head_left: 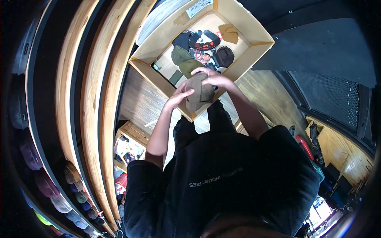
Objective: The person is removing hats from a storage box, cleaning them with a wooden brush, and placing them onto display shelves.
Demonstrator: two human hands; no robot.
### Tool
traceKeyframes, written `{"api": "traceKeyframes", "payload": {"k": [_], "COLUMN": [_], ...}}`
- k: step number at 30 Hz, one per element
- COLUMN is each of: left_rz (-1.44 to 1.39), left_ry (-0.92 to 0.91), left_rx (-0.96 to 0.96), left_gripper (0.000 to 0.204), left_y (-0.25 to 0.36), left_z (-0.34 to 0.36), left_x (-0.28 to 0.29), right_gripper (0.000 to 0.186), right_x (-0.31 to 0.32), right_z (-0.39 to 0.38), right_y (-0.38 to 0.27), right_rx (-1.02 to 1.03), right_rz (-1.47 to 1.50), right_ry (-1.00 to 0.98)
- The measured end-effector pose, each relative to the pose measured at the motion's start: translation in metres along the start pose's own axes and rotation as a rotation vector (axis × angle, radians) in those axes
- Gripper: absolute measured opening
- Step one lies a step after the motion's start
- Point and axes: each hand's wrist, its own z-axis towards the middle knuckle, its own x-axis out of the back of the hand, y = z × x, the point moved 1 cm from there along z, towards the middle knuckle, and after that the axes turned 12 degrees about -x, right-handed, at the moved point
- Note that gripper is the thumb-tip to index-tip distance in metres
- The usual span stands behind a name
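A grey-brown knitted beanie [199, 92] is held between my two hands, above the near corner of a large open cardboard box [158, 84]. My left hand [178, 96] grips its left side, thumb on top of the knit. From the right, my right hand [213, 78] closes on the upper part, fingers across the fabric. Just beyond them in the box lie an olive beanie [190, 67] and a grey-green beanie [180, 54]. A dark beanie [224, 56] rests right of these, and a mustard beanie [229, 33] sits near the far right wall.
Black bands with red marks [206, 43] and small items lie mid-box. Wooden-edged shelves [91, 103] rise on my left, with rows of caps [45, 182]. A wooden crate [133, 139] stands low at left. Right of the box is a dark panel [317, 51].
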Motion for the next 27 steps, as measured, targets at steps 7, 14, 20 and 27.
{"api": "traceKeyframes", "payload": {"k": [7, 14, 20, 27], "left_rz": [0.030, 0.272, 0.087, 0.088], "left_ry": [0.560, 0.829, 0.947, 0.971], "left_rx": [-0.200, -0.206, -0.167, -0.124], "left_gripper": [0.042, 0.043, 0.031, 0.031], "left_y": [-0.025, -0.038, -0.041, -0.040], "left_z": [0.031, 0.008, 0.001, 0.007], "left_x": [0.005, 0.007, -0.006, -0.003], "right_gripper": [0.047, 0.035, 0.041, 0.068], "right_x": [0.085, 0.185, 0.185, 0.152], "right_z": [0.099, 0.304, 0.360, 0.358], "right_y": [0.069, 0.182, 0.188, 0.160], "right_rx": [-0.168, -0.086, -0.005, -0.367], "right_rz": [0.638, -0.053, -0.309, -0.798], "right_ry": [-0.152, 0.701, 0.799, 0.616]}}
